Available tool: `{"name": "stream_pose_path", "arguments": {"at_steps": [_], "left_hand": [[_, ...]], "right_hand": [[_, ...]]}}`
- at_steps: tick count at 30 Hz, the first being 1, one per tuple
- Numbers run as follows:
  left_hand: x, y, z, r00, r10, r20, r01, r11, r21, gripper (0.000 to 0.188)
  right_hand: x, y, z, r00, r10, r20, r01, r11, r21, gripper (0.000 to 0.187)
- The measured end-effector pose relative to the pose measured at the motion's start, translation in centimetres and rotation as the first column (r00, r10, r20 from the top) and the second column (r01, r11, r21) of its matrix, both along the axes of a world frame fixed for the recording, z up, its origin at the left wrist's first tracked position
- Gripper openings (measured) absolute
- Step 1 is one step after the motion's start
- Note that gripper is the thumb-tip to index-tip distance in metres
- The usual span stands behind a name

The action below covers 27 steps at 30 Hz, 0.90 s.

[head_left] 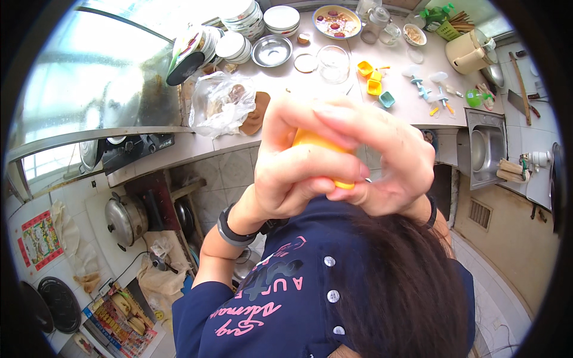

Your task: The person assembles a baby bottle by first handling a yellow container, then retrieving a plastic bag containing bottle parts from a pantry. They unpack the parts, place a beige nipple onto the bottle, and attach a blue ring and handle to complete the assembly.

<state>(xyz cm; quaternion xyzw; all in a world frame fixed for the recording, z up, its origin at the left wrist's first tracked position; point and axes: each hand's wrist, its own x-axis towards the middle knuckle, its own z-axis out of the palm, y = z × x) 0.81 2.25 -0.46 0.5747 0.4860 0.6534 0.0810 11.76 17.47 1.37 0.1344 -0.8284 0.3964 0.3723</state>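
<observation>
Your left hand (286,170) and right hand (403,152) grasp yellow piece (322,141) by worktop (444,120) near edge; likely mid-handling, needs steady grip.

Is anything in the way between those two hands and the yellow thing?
Nothing visible: the left hand and right hand close around the bright yellow object, fingers apparently right against it. Those fingers hide most of it, so I can't tell its full shape or material.

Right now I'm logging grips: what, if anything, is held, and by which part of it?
A yellow object, held between the left hand and right hand. They cover most of it, so the exact part gripped cannot be told.
</observation>
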Motion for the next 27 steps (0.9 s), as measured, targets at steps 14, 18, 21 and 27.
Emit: {"name": "stream_pose_path", "arguments": {"at_steps": [14, 18, 21, 27], "left_hand": [[-0.5, 0.5, 1.5, 0.977, 0.009, -0.214, -0.020, 0.998, -0.051, 0.049], [-0.7, 0.6, 1.3, 0.977, -0.019, -0.210, 0.007, 0.998, -0.058, 0.047], [-0.8, 0.7, 1.2, 0.949, 0.018, -0.314, -0.012, 1.000, 0.024, 0.050], [-1.1, 0.4, 1.4, 0.911, 0.053, -0.410, -0.024, 0.997, 0.076, 0.042]], "right_hand": [[2.0, 1.0, 0.2, 0.973, 0.154, 0.174, -0.106, 0.960, -0.258, 0.087], [2.0, -0.4, 0.3, 0.940, 0.281, 0.192, -0.089, 0.747, -0.658, 0.078], [2.0, -0.7, -0.1, 0.926, 0.365, 0.097, -0.167, 0.625, -0.763, 0.064], [2.6, -0.6, -0.6, 0.894, 0.446, 0.037, -0.253, 0.573, -0.780, 0.058]]}}
